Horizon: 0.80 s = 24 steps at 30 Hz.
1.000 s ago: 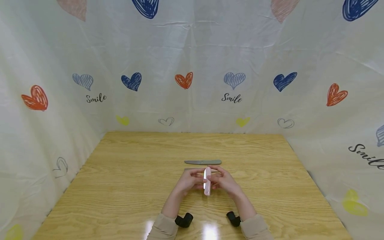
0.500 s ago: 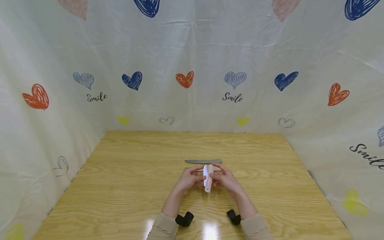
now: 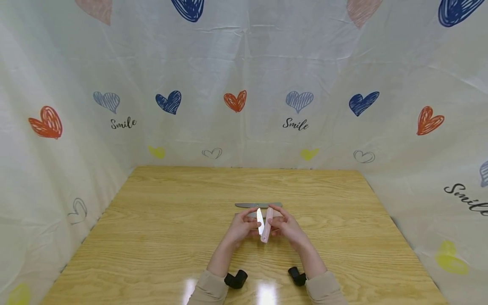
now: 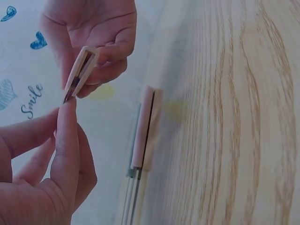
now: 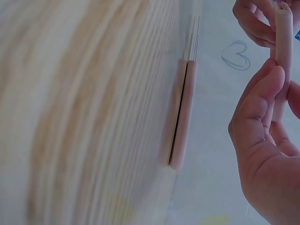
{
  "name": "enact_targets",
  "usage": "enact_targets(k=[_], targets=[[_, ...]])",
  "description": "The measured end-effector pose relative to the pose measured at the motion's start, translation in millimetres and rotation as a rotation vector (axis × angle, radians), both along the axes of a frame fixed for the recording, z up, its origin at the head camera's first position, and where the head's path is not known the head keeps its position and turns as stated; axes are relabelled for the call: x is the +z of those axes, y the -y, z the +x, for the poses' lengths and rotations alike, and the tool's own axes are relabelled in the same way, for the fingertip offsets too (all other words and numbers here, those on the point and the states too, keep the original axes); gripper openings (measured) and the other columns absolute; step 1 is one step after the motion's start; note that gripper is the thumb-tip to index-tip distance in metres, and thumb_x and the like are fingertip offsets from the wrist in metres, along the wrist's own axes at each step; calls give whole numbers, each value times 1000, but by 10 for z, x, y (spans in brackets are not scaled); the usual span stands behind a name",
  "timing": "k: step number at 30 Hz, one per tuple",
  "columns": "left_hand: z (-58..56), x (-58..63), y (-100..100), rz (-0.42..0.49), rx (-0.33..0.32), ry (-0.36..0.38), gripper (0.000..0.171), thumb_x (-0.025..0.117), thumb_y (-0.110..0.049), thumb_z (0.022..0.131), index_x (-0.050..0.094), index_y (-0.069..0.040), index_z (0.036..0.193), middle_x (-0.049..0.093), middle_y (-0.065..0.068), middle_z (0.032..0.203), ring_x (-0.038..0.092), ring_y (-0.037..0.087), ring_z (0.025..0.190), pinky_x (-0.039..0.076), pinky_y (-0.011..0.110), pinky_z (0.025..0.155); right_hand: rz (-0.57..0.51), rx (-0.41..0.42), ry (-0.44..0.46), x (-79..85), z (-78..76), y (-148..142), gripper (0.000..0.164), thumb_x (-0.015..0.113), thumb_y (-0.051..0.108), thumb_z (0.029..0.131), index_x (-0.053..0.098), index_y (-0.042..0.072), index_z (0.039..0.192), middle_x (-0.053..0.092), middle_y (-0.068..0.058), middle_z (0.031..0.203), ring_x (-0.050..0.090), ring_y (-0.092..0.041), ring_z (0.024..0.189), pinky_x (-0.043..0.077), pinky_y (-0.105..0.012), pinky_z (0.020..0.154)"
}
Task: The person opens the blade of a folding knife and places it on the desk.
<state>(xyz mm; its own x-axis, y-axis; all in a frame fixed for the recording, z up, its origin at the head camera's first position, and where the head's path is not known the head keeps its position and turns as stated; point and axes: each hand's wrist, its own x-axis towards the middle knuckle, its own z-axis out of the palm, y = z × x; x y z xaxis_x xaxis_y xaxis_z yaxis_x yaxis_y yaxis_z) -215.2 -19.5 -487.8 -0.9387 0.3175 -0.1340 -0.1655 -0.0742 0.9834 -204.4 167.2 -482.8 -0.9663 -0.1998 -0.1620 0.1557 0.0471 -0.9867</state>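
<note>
Above the table, both hands hold a pink folding knife with its blade part-way out, making a narrow V with the handle. My left hand pinches the shiny blade between thumb and fingers. The pink handle is gripped by my right hand, thumb on its near side. In the left wrist view the slot of the handle faces the camera. Just behind the hands lies a second, unfolded knife with a pink handle, partly hidden in the head view. Beyond it is an unfolded knife with a grey-green handle.
The wooden table reaches back to a white curtain printed with hearts and "Smile". Black wrist-worn pieces sit by the cuffs of the beige sleeves.
The blade has swung out of the pink handle to the left, widening from nearly folded to a clear V. Both hands have risen slightly in the head view. The knives on the table stay put.
</note>
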Motion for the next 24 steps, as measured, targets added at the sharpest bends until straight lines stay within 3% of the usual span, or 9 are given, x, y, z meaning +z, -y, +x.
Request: enact_targets(k=[15,24], targets=[[23,61,-26,36,181,-4,53,59,9,91,45,3,141,51,8,92,58,14,72,60,39,77,-87,-127,-23,4,-5,-20,49,54,-2,96,36,1,141,61,-3,79,66,-15,77,57,-35,78],[30,25,-94,128,386,1,52,57,14,90,44,5,140,56,12,90,62,13,72,59,28,69,-223,-206,-16,-29,5,12,47,49,-8,97,28,-2,138,62,-13,93,67,-17,82,59,-29,76]])
